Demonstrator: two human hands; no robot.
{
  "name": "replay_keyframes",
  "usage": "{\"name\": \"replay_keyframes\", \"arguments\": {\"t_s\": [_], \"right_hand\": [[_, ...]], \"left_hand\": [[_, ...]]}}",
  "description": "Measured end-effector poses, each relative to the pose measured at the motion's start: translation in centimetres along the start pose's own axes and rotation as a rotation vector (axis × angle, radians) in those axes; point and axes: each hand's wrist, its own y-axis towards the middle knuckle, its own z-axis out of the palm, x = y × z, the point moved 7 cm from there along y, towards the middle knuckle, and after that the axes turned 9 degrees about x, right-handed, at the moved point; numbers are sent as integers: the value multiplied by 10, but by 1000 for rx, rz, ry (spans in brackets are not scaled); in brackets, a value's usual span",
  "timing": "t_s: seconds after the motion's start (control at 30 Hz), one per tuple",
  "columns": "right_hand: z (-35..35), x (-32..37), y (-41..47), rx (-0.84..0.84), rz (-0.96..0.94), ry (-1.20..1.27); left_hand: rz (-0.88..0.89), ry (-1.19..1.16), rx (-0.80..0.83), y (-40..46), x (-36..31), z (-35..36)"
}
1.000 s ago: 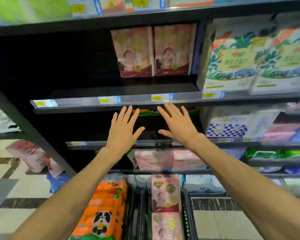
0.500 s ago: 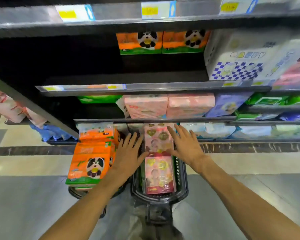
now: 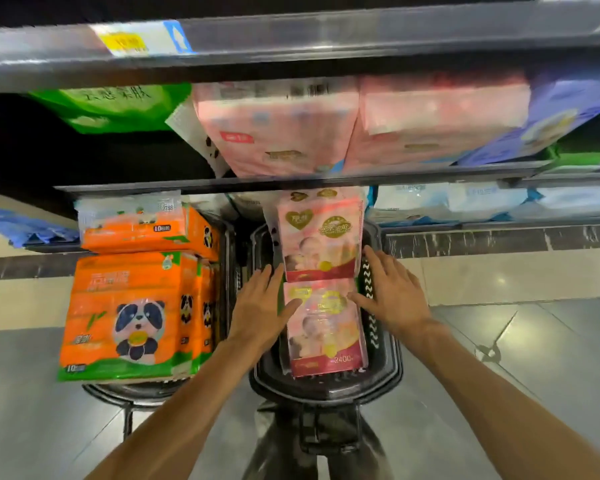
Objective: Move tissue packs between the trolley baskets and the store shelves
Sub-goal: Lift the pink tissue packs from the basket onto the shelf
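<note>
Two pink tissue packs stood end to end in the right trolley basket (image 3: 383,368), filling most of its width. The left hand (image 3: 260,306) and right hand (image 3: 392,292) flanked the nearer pink pack (image 3: 326,327), thumbs lying on its top face, fingers (image 3: 378,265) straight and spread wide along its sides, not yet curled round it. Judging by that bracketing pose, a two-handed lift was being set up. Room beside the pack looked tight against the basket walls. The farther pink pack (image 3: 321,240) sat beneath the shelf edge (image 3: 187,187), so upward clearance there seemed poor. Left of the basket, orange panda packs (image 3: 132,313) were stacked high.
</note>
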Motion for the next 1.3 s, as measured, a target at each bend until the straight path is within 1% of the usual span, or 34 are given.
{"name": "replay_keyframes", "arguments": {"t_s": [0.07,0.17,0.3,0.43,0.53,0.6,0.67,0.73,0.8,0.9,1.03,1.23,1.3], "right_hand": [[18,-12,31,5,9,63],[43,-34,78,-17,18,131],[71,-56,132,-64,50,227],[78,-62,162,-141,31,294],[80,-61,176,-108,1,409],[83,-67,184,-112,-1,533],[85,-69,189,-90,-16,664],[90,-66,191,-17,-60,798],[92,-60,189,36,-100,871],[88,-56,183,-7,-122,899],[79,-53,157,-37,-91,923],[48,-35,92,-43,-86,973],[30,-25,64,-60,-101,969]], "left_hand": [[10,-69,-2,33,5,18],[33,-190,-55,85,14,39],[-60,-376,-121,142,38,63],[-64,-484,-136,176,45,71],[-78,-576,-138,193,47,73],[-64,-675,-165,198,47,73],[-74,-726,-171,198,46,75],[-94,-727,-175,197,46,76],[-109,-732,-182,195,46,75],[-121,-733,-178,189,43,71],[-109,-706,-166,163,36,62],[-85,-713,-190,91,13,26],[-89,-709,-224,60,3,8]]}}
